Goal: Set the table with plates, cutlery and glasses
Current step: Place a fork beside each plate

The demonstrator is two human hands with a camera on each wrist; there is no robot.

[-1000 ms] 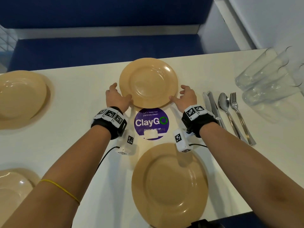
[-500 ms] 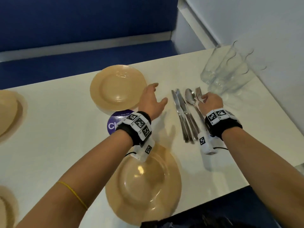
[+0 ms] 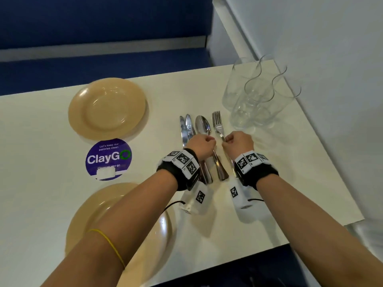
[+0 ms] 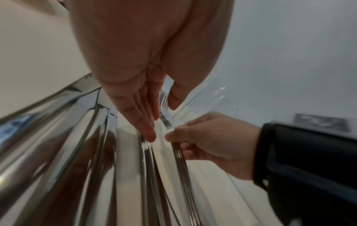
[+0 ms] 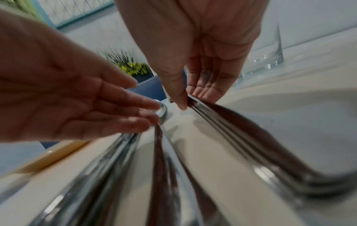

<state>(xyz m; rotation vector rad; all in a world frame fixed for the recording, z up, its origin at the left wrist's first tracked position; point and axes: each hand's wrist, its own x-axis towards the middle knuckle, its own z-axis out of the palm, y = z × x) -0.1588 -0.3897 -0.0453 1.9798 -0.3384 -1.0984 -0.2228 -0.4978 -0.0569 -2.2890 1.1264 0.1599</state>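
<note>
Plates done, cutlery step under way on the counter (image 3: 217,214): right of the far plate (image 3: 107,108), left hand (image 3: 201,145) rests straight fingers on the spoons (image 3: 203,125), grip holding nothing; right hand (image 3: 238,142) pinches the forks (image 3: 217,123). Next: peel off single pieces, lift clear of the glasses (image 3: 255,96). Half a second back, the left hand hovered short of the knives (image 3: 185,129).

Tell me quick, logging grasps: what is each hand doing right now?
Left hand: fingers straight, tips on the spoons, nothing gripped.
Right hand: pinching the stacked forks by their handles.
</note>
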